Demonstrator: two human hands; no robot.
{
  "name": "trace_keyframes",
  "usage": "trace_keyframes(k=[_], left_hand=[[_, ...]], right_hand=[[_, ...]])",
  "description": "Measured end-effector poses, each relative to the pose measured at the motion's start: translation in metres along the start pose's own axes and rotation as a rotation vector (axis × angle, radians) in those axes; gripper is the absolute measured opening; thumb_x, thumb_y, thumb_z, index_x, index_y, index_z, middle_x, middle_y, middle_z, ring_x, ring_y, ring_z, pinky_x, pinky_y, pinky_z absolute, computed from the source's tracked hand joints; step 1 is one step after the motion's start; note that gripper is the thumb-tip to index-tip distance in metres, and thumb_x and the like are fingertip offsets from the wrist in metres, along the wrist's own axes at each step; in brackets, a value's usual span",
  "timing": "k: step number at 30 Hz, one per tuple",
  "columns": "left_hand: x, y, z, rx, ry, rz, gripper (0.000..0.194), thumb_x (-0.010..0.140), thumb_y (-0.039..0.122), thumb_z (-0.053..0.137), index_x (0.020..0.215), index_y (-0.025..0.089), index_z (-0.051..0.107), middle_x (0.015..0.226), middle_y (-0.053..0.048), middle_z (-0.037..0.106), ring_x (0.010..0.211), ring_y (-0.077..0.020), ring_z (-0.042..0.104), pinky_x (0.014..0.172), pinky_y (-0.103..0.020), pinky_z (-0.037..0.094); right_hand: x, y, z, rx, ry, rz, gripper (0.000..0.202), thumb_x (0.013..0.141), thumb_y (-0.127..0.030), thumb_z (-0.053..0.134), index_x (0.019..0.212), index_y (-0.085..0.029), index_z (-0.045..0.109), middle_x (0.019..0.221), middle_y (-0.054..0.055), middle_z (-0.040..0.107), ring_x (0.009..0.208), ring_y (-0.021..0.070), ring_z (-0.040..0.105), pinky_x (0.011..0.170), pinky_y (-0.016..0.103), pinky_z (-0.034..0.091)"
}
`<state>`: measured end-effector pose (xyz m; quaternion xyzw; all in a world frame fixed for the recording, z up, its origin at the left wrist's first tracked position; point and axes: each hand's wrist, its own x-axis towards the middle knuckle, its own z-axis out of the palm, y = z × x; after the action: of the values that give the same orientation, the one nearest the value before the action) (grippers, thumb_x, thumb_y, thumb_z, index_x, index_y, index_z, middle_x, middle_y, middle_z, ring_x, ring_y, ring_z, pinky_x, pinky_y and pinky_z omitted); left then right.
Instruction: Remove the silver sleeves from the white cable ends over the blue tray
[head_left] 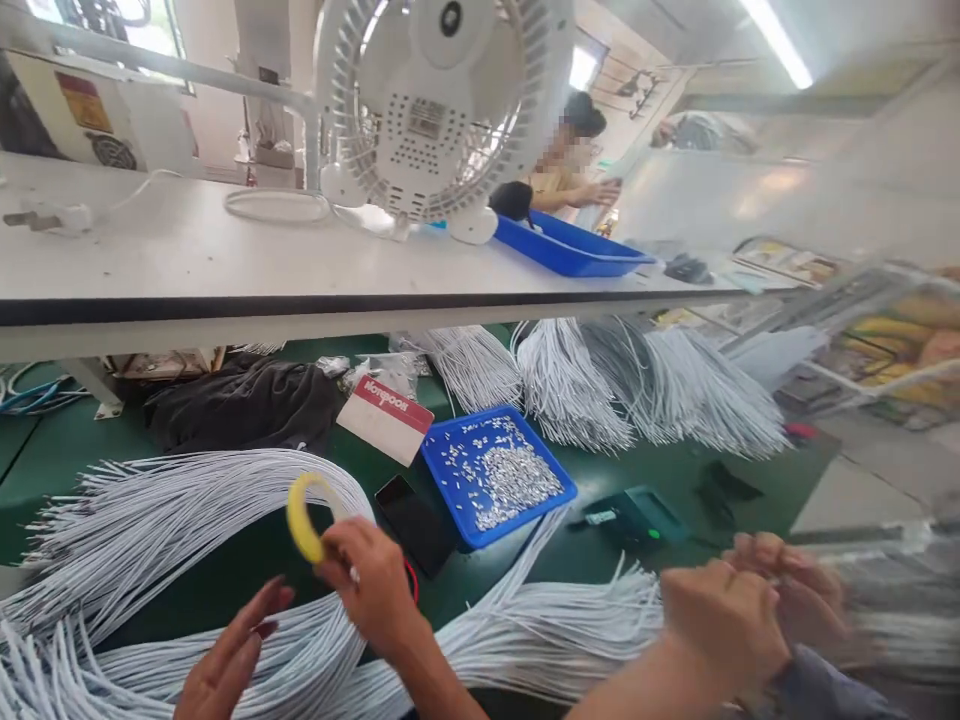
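Observation:
My right hand (pixel 375 590) pinches the edge of a roll of yellow tape (pixel 302 520) and holds it up over the bundles of cable. Lower left, my left hand (pixel 232 655) is open, its fingers stretched toward the tape without touching it. Beneath both hands, a thick bundle of thin white cables (pixel 247 650) runs across the table. Another white bundle (pixel 202 500) curves round behind the tape. Just beyond my right hand lies a dark phone (pixel 416 525), with a blue tray (pixel 469 527) of small metal parts (pixel 517 480) beside it.
Another person's hands (pixel 727 615) are together at the right, blurred. A notebook (pixel 386 418), dark cloth (pixel 247 400), more cable bundles (pixel 570 390) and a dark green device (pixel 641 515) lie on the green table. A white shelf (pixel 187 260) overhead bears a fan (pixel 427 120) and a blue bin (pixel 577 255).

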<state>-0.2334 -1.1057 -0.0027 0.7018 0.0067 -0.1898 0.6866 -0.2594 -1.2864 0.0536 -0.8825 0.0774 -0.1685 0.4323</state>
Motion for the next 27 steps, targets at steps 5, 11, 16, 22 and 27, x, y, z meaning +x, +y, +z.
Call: trace_keyframes(k=[5,11,16,22,27], left_hand=[[0.031,0.043,0.024,-0.388,-0.084,-0.291,0.054,0.055,0.038,0.078,0.104,0.019,0.064,0.098,-0.007,0.068,0.1,-0.0271,0.06,0.08,-0.034,0.053],[0.063,0.087,0.041,-0.357,-0.167,-0.033,0.039,0.069,0.028,0.071,0.106,0.021,0.06,0.063,0.004,0.057,0.062,-0.0112,0.056,0.071,-0.027,0.055],[0.096,0.112,0.077,-0.051,-0.183,0.042,0.054,0.069,0.027,0.071,0.119,0.019,0.052,0.076,0.0,0.063,0.063,-0.0115,0.058,0.058,-0.019,0.052],[0.149,0.118,0.139,0.103,-0.241,0.002,0.064,0.067,0.021,0.071,0.124,0.014,0.042,0.09,-0.006,0.064,0.057,-0.008,0.059,0.061,-0.021,0.052],[0.194,0.098,0.181,0.292,-0.184,-0.105,0.076,0.066,0.018,0.073,0.129,0.015,0.029,0.097,-0.01,0.062,0.06,-0.011,0.063,0.048,-0.017,0.046]], right_hand=[[-0.021,-0.013,0.008,0.087,-0.165,-0.154,0.022,0.078,-0.031,0.063,0.099,-0.024,0.063,0.097,0.002,0.066,0.09,0.0168,0.059,0.079,0.025,0.046],[-0.004,0.061,-0.034,0.441,0.322,0.435,0.018,0.08,-0.022,0.053,0.09,-0.019,0.067,0.084,0.002,0.067,0.068,0.0114,0.06,0.061,0.021,0.049],[0.021,0.15,-0.039,0.567,0.518,0.685,0.031,0.078,-0.021,0.045,0.105,-0.014,0.058,0.092,0.006,0.064,0.052,0.0063,0.055,0.038,0.015,0.042],[0.052,0.184,-0.039,0.672,0.6,0.694,0.043,0.075,-0.015,0.046,0.117,-0.017,0.052,0.119,0.009,0.056,0.058,0.0067,0.059,0.036,0.014,0.044],[0.067,0.183,-0.033,0.765,0.639,0.663,0.059,0.072,-0.014,0.047,0.129,-0.022,0.039,0.136,0.009,0.042,0.073,0.0112,0.063,0.038,0.015,0.046]])
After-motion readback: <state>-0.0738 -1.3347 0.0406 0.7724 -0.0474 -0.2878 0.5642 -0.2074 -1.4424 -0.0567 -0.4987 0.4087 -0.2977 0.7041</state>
